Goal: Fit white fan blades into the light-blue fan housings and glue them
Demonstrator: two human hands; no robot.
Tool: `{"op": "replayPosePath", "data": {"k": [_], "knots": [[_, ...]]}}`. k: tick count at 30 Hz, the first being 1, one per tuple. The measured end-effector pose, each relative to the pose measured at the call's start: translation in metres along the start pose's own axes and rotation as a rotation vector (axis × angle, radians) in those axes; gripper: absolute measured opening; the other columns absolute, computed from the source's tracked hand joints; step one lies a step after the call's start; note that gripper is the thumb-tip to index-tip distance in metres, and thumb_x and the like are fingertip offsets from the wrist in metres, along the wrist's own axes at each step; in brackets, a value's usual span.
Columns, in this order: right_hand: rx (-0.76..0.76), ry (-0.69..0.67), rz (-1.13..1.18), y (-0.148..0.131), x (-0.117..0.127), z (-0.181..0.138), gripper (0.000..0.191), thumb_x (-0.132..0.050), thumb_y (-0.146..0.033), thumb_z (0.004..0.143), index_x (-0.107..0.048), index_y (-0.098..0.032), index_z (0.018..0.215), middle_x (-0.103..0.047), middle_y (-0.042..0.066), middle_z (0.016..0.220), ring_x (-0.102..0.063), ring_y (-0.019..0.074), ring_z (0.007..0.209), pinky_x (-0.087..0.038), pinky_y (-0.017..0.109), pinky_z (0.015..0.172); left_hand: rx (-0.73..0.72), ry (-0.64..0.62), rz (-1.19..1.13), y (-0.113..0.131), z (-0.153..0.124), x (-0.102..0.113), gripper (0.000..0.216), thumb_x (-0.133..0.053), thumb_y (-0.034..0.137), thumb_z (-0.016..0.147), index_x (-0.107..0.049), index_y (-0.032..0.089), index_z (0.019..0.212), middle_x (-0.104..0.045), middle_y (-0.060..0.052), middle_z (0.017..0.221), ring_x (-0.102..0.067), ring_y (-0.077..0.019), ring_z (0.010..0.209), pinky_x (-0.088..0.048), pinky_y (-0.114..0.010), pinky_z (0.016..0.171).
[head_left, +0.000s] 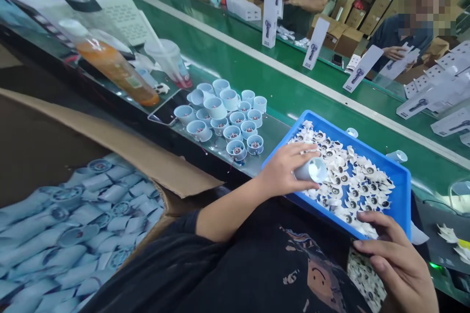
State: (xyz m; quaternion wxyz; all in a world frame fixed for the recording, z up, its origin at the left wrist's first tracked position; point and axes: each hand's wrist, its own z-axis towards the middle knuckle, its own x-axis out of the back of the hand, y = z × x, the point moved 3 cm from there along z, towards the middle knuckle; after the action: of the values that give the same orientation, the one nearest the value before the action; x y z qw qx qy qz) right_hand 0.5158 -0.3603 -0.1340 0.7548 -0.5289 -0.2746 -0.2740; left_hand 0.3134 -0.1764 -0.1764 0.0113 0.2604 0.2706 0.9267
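My left hand (284, 168) is closed around a light-blue plastic cylinder (310, 170), whose open end faces right with something white inside. It is held over the left part of a blue tray (407, 195). Many small white fan impellers (341, 171) with dark round centres lie heaped in that tray. At the tray's near right corner, my right hand (400, 259) hovers with its fingers bent and apart, and I see nothing between them. Left of the tray, several short light-blue cups (237, 149) with motor parts inside stand grouped on the bench.
A carton (172, 171) full of light-blue cylinders (95, 215) is at lower left. An orange drink bottle (117, 68) and a plastic cup (169, 61) stand at upper left. Across the green conveyor (235, 54), with white printed boxes (316, 44) along it, two people handle packaging.
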Motion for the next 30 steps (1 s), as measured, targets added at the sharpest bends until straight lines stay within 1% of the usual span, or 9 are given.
{"op": "replayPosePath", "data": {"k": [2, 5, 8, 11, 14, 16, 22, 25, 30], "knots": [[-0.053, 0.088, -0.024, 0.014, -0.005, -0.015, 0.018, -0.057, -0.036, 0.097, -0.073, -0.030, 0.099, -0.058, 0.005, 0.124, -0.061, 0.0235, 0.112, -0.056, 0.031, 0.091, 0.165, 0.043, 0.130, -0.034, 0.023, 0.012, 0.059, -0.074, 0.059, 0.074, -0.062, 0.024, 0.120, -0.060, -0.009, 0.121, -0.058, -0.0275, 0.113, -0.046, -0.044, 0.101], [-0.082, 0.104, 0.001, 0.030, -0.017, -0.027, 0.015, -0.060, -0.034, 0.095, -0.073, -0.029, 0.101, -0.061, 0.007, 0.121, -0.066, 0.0226, 0.104, -0.060, 0.027, 0.084, 0.517, 0.067, 0.355, -0.097, 0.068, 0.021, 0.056, -0.074, 0.039, 0.081, -0.054, 0.020, 0.130, -0.053, -0.011, 0.125, -0.054, -0.0266, 0.118, -0.044, -0.039, 0.104], [-0.097, 0.140, 0.046, 0.037, -0.019, -0.037, 0.017, -0.060, -0.036, 0.095, -0.073, -0.029, 0.103, -0.061, 0.008, 0.123, -0.067, 0.0218, 0.102, -0.060, 0.026, 0.085, 0.811, -0.157, 0.504, -0.151, 0.104, 0.006, 0.054, -0.069, 0.017, 0.082, -0.050, 0.015, 0.133, -0.052, -0.015, 0.131, -0.053, -0.0282, 0.123, -0.044, -0.038, 0.104], [-0.134, 0.184, 0.021, 0.042, -0.013, -0.047, 0.017, -0.059, -0.037, 0.096, -0.073, -0.029, 0.103, -0.061, 0.006, 0.125, -0.067, 0.0218, 0.104, -0.059, 0.025, 0.086, 0.868, -0.336, 0.506, -0.179, 0.120, -0.021, 0.036, -0.068, 0.021, 0.086, -0.059, 0.013, 0.119, -0.062, -0.012, 0.119, -0.061, -0.0276, 0.110, -0.051, -0.044, 0.094], [-0.100, 0.141, -0.043, 0.050, -0.009, -0.055, 0.017, -0.062, -0.032, 0.094, -0.072, -0.029, 0.107, -0.061, 0.007, 0.126, -0.063, 0.0236, 0.112, -0.058, 0.024, 0.088, 0.858, -0.424, 0.519, -0.190, 0.123, -0.037, 0.033, -0.061, 0.032, 0.093, -0.058, 0.014, 0.120, -0.060, -0.010, 0.121, -0.061, -0.0242, 0.106, -0.053, -0.045, 0.090], [-0.056, 0.113, -0.078, 0.057, -0.005, -0.059, 0.018, -0.062, -0.029, 0.094, -0.071, -0.028, 0.109, -0.061, 0.007, 0.127, -0.061, 0.0245, 0.115, -0.057, 0.024, 0.089, 0.834, -0.449, 0.539, -0.193, 0.123, -0.033, 0.038, -0.061, 0.034, 0.093, -0.056, 0.015, 0.125, -0.056, -0.011, 0.128, -0.059, -0.0257, 0.112, -0.052, -0.048, 0.094], [0.064, 0.051, -0.103, 0.080, 0.005, -0.057, 0.020, -0.062, -0.028, 0.093, -0.071, -0.026, 0.111, -0.064, 0.008, 0.123, -0.065, 0.0233, 0.108, -0.058, 0.021, 0.087, 0.844, -0.417, 0.668, -0.200, 0.103, 0.027, 0.044, -0.061, 0.026, 0.087, -0.056, 0.019, 0.130, -0.054, -0.013, 0.137, -0.044, -0.0327, 0.132, -0.034, -0.052, 0.110], [0.069, 0.057, -0.074, 0.072, 0.002, -0.039, 0.019, -0.061, -0.030, 0.094, -0.072, -0.027, 0.109, -0.064, 0.007, 0.121, -0.066, 0.0233, 0.108, -0.058, 0.021, 0.086, 0.877, -0.377, 0.729, -0.199, 0.088, 0.046, 0.050, -0.068, 0.022, 0.076, -0.061, 0.018, 0.125, -0.050, -0.016, 0.142, -0.029, -0.0382, 0.141, -0.018, -0.058, 0.116], [0.137, 0.120, 0.009, 0.036, -0.003, -0.024, 0.016, -0.063, -0.033, 0.093, -0.073, -0.028, 0.105, -0.067, 0.006, 0.115, -0.069, 0.0228, 0.101, -0.060, 0.022, 0.082, 0.776, -0.279, 0.685, -0.183, 0.094, 0.050, 0.045, -0.070, 0.013, 0.065, -0.063, 0.016, 0.110, -0.051, -0.017, 0.139, -0.024, -0.0357, 0.144, -0.007, -0.057, 0.118]]}}
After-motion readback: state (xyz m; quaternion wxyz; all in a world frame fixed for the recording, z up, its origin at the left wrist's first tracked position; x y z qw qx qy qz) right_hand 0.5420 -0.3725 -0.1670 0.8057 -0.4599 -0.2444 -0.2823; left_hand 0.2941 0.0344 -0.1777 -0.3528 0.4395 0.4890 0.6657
